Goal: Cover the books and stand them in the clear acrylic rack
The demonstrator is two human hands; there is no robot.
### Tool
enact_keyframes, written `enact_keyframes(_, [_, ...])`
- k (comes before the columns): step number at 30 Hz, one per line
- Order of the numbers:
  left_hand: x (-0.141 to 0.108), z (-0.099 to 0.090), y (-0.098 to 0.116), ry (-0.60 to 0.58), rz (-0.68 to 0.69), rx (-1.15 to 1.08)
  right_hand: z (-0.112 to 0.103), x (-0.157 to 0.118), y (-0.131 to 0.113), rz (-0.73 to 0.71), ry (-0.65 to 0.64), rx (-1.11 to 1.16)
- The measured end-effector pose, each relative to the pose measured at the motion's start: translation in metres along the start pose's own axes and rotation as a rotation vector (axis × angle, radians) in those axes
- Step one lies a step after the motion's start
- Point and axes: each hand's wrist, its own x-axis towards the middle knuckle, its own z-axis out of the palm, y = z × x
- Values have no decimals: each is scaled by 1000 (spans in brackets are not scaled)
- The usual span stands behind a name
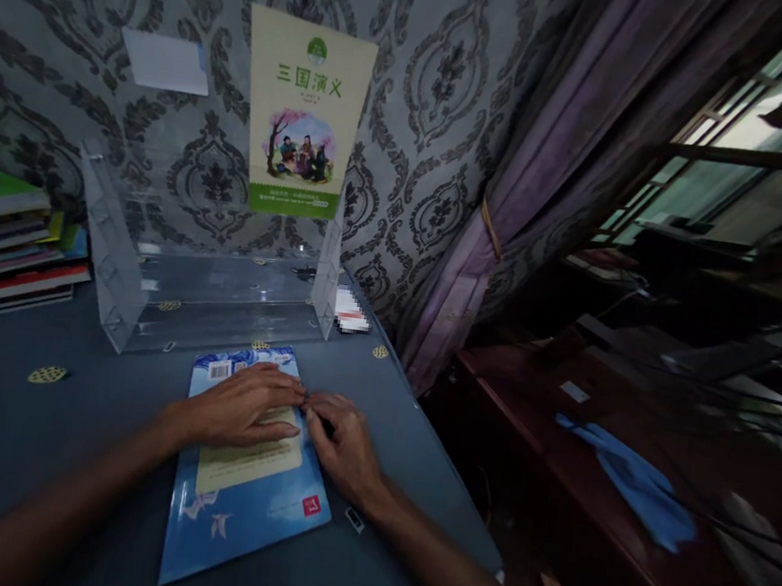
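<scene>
A blue book [237, 527] lies on the table with a barcode and a pale yellow text panel on its upward face. Across its upper half rests my left hand [246, 406], palm down, with the fingers stretched flat. My right hand [344, 445] is at the book's right edge, its fingers bent around that edge and its fingertips close to those of my left hand. What lies under the right fingers is partly hidden. Behind the book stands a clear plastic rack [122, 306], with an upright cream and green book [304, 128] at its right end.
A stack of books [8, 243] sits on the left of the blue-grey table [83, 445]. A white card [166, 63] is behind the rack. At right are a purple curtain [469, 275] and a dark red surface with a blue cloth [633, 479].
</scene>
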Motion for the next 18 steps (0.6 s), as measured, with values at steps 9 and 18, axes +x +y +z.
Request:
enact_keyframes(9, [-2,7,2,30,2,18,-2,-5,-4,-3,-18,-6])
enact_keyframes(18, [-1,7,11,36,-8,-8,-1,-10,-2,-30,-3,-29])
